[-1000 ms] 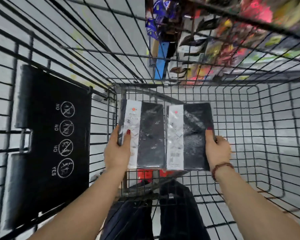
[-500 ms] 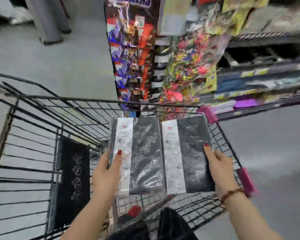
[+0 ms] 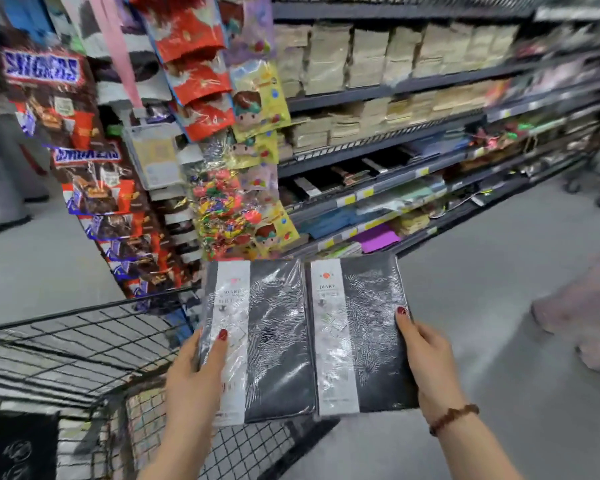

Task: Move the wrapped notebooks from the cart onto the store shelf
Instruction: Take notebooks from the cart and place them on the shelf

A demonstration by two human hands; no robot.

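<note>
Left hand: my left hand grips the outer long edge of the left notebook, thumb laid flat on its white label strip, fingers curled underneath.
Right hand: my right hand clasps the outer long edge of the right notebook the same way, thumb on the black cover; a beaded bracelet sits at the wrist.
Notebooks: two black wrapped diaries held side by side, inner edges touching, faces up toward me (the plastic wrap glares, so the small print is unreadable).
Where they are: in the air above the far right corner of the cart, between it and the store shelf, touching neither.
Shelf: dark metal tiers ahead and to the right, stacked with tan packs on top and mixed stationery lower down.
Aisle end: hanging candy bags to the left.
Floor: grey floor beneath the notebooks.
</note>
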